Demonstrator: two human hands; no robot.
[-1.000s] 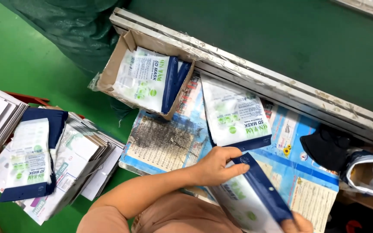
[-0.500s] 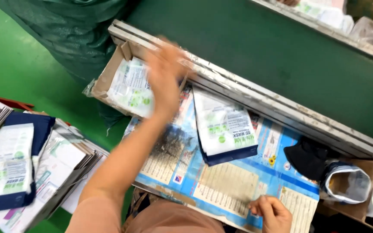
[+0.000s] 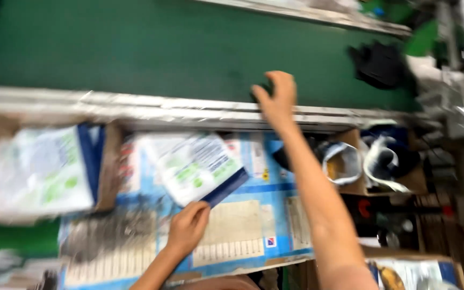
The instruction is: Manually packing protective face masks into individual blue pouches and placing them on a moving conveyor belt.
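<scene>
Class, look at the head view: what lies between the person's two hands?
In the head view, the flat white-and-blue packet and part of the blue printed sheet lie between the left hand and the right hand.

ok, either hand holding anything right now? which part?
Left hand pinches the white-and-green packet at its dark blue bottom edge. Right hand reaches over the green belt; whether it grips anything cannot be told.
</scene>
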